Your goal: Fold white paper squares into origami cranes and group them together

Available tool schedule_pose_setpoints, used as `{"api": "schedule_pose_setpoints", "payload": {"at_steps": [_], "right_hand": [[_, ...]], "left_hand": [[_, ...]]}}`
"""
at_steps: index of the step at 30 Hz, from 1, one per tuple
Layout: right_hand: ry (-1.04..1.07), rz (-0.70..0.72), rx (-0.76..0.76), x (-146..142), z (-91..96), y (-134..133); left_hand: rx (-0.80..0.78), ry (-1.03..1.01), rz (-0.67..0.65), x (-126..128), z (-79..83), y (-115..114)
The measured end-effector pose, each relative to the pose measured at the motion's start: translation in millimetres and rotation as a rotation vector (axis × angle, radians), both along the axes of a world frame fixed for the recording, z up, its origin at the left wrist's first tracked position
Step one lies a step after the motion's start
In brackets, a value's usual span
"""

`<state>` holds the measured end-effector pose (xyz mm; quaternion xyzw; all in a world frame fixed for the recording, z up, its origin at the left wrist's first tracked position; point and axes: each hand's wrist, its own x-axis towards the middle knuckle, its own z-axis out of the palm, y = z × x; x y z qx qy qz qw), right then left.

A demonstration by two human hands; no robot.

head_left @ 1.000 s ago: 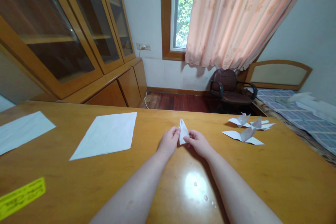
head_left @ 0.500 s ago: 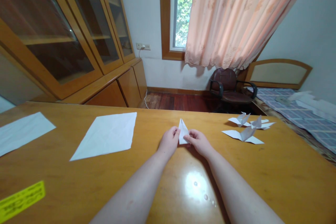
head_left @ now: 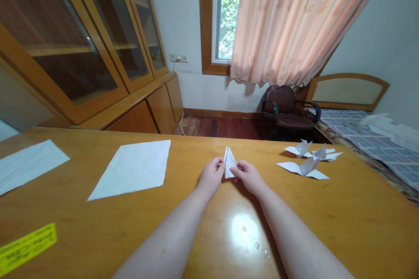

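Observation:
A small piece of folded white paper (head_left: 230,165) is held just above the wooden table (head_left: 157,231), its narrow point facing away from me. My left hand (head_left: 212,173) pinches its left edge between thumb and fingers. On the opposite side, my right hand (head_left: 246,173) grips the lower right part, with the thumb lying on top of the paper. The fingertips beneath the paper are hidden.
Several folded paper cranes (head_left: 307,168) stand at the table's right. Left of my hands lies a white paper sheet (head_left: 134,168), with another sheet (head_left: 29,165) farther left. A yellow label (head_left: 29,246) is at the near left. Beyond the table is an armchair (head_left: 283,109).
The folded paper has shifted and turned slightly, and a fold along its left side shows more. Both hands keep nearly the same place and grip.

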<state>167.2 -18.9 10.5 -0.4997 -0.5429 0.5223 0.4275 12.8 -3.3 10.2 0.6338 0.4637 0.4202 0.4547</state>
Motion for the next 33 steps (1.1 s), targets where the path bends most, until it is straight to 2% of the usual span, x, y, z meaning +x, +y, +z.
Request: {"api": "schedule_pose_setpoints", "payload": {"at_steps": [10,18,23,27,33], "right_hand": [[0.222,-0.089,-0.004,0.8,-12.6,6.6],[0.269,-0.11,-0.041,0.8,-5.5,6.5],[0.264,-0.11,-0.041,-0.5,-4.5,5.9],[0.254,-0.142,-0.016,0.0,-7.7,6.9],[0.06,-0.225,0.106,4.3,-3.1,5.2]], "left_hand": [[-0.017,-0.092,-0.089,1.6,6.3,-3.7],[-0.007,-0.136,-0.134,4.7,-2.3,-0.5],[0.009,-0.129,-0.138,5.1,1.9,-2.4],[0.001,-0.049,-0.121,5.8,6.5,-5.3],[0.031,0.132,-0.092,3.5,9.0,-6.7]]}}
